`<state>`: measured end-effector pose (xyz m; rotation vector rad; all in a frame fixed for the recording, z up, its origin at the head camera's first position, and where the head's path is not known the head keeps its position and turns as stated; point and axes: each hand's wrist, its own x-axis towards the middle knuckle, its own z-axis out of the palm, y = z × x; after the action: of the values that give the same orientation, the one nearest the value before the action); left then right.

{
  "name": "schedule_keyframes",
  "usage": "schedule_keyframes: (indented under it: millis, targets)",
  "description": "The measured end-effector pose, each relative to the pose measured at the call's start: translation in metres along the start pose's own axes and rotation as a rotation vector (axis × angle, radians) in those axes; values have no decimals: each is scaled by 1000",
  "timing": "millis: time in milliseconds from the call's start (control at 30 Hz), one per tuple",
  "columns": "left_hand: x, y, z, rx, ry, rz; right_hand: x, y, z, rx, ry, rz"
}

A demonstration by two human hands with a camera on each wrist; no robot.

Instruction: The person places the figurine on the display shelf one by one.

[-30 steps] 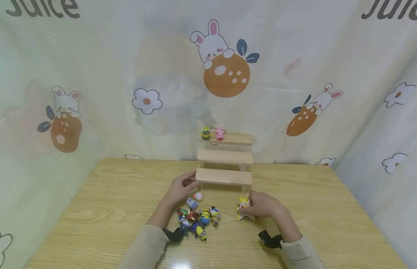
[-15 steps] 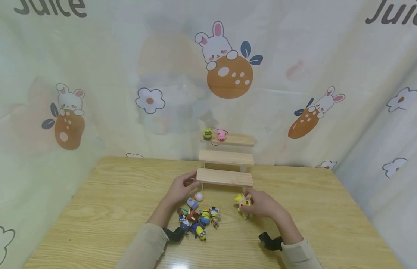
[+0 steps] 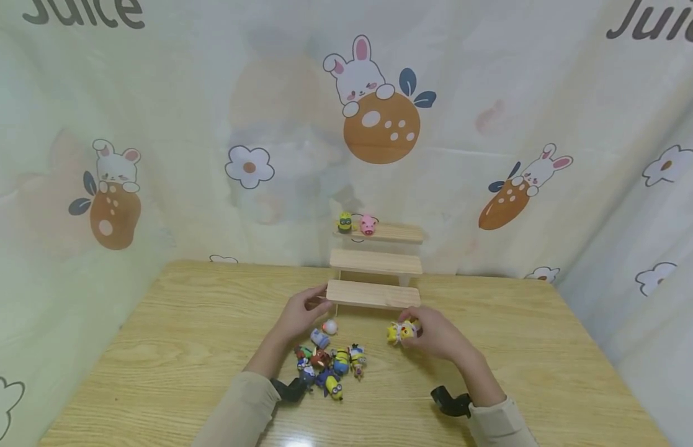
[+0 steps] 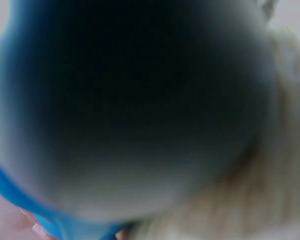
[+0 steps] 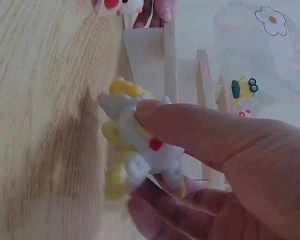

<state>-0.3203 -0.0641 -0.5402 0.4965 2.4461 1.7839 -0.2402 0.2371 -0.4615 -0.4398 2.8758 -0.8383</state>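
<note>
So far I count two figures on the top step of the wooden riser (image 3: pixel 374 262): a yellow one (image 3: pixel 343 222) and a pink pig (image 3: pixel 368 224); the middle and bottom steps are bare. My right hand (image 3: pixel 435 338) pinches a yellow-and-white figure (image 3: pixel 401 332) just in front of the bottom step, off the table (image 3: pixel 156 347). My left hand (image 3: pixel 301 313) grips that step's left end. Most of the work looks ahead, I judge: a pile of figures (image 3: pixel 329 366) lies beside my left wrist.

yellow-and-white figurine (image 3: pixel 401 332) | pinched in right hand (image 3: pixel 435 338) | lifted off table, before lowest step
</note>
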Motion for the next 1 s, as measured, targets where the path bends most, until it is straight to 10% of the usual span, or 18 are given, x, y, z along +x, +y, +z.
schedule_keyframes:
  millis: [1000]
  targets:
    - [-3, 4, 0, -5, -4, -44, 4, -2, 12, 228, 0, 9]
